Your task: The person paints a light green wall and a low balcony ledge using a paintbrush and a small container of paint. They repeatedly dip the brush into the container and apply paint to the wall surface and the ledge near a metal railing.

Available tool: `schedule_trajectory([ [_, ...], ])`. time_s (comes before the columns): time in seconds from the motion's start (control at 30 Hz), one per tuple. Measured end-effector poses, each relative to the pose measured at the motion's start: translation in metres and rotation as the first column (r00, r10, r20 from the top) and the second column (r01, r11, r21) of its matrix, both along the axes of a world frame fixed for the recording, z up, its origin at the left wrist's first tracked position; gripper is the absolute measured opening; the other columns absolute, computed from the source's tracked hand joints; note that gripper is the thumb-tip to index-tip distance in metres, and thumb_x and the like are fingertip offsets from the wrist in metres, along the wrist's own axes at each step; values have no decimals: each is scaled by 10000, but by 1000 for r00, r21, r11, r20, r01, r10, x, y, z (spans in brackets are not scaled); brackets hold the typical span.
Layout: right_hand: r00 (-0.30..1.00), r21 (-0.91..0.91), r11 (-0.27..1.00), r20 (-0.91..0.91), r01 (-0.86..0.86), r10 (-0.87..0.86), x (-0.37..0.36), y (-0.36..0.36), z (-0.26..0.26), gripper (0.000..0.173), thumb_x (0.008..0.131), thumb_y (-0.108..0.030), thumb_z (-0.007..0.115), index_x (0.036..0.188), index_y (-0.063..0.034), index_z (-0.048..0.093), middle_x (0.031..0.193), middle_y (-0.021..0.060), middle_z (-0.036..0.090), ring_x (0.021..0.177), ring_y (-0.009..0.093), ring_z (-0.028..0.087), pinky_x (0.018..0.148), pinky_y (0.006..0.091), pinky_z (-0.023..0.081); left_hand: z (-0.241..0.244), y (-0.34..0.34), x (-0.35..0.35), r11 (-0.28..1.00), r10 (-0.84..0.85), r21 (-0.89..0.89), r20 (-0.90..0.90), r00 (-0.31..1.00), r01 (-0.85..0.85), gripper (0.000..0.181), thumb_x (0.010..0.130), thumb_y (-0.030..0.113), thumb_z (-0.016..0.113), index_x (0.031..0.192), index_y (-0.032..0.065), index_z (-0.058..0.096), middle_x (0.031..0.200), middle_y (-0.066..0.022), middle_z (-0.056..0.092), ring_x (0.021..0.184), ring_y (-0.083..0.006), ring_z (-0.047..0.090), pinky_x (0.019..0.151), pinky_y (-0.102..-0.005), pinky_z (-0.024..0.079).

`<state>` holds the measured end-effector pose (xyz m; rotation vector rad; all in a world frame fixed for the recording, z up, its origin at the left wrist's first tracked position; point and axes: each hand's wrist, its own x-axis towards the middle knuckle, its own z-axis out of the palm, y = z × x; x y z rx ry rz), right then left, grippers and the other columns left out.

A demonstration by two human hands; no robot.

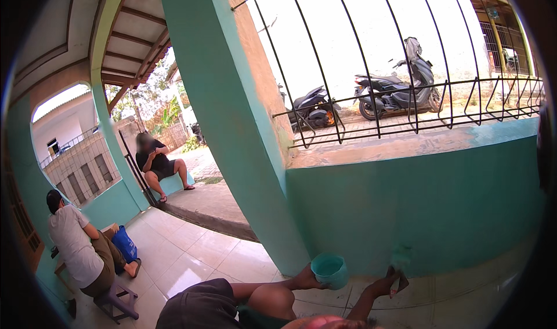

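Observation:
My left hand grips the side of a turquoise plastic tub just off the floor, close to the foot of the wall. Green liquid that looks like paint is inside it. In my right hand is a paintbrush, its bristles coated green and up against the low part of the wall. The fingers partly hide the brush's handle. Both the wall and the pillar beside it are painted turquoise green, with a darker patch on the wall.
Black metal window bars jut above the rough sill. One person sits on a purple plastic stool near a blue bag. Another person sits by the step. Motor scooters stand outside.

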<state>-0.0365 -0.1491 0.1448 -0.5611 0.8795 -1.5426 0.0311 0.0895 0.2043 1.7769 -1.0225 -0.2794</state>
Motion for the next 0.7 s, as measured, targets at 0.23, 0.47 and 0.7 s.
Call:
schedule_trajectory([
  [0.23,970,-39,986,-189,-163,153,16,-26,93,186,1032,-176,652,1100,-23,569,1081,77,603,992,224,641,846,392,600,107,-44,24,991,-51,119,-54,997,57,896,826,250,945,1541,46,445,1485,-120,585,1401,-260,545,1190,-459,443],
  [0.47,934,-240,939,201,-245,295,-15,-32,186,198,1051,-186,625,1034,-24,513,1134,112,560,1029,210,614,868,399,630,128,-60,6,998,57,2,-340,939,-60,919,839,232,933,1553,46,385,1449,-112,588,1342,-257,580,1126,-450,507],
  [0.7,994,193,980,-87,-51,69,-18,-5,-48,173,1052,-158,601,1007,-25,501,1138,82,541,1028,220,587,888,453,624,150,-36,-8,981,190,89,-326,926,-170,774,832,236,921,1457,25,517,1364,-109,630,1266,-252,605,1100,-423,498],
])
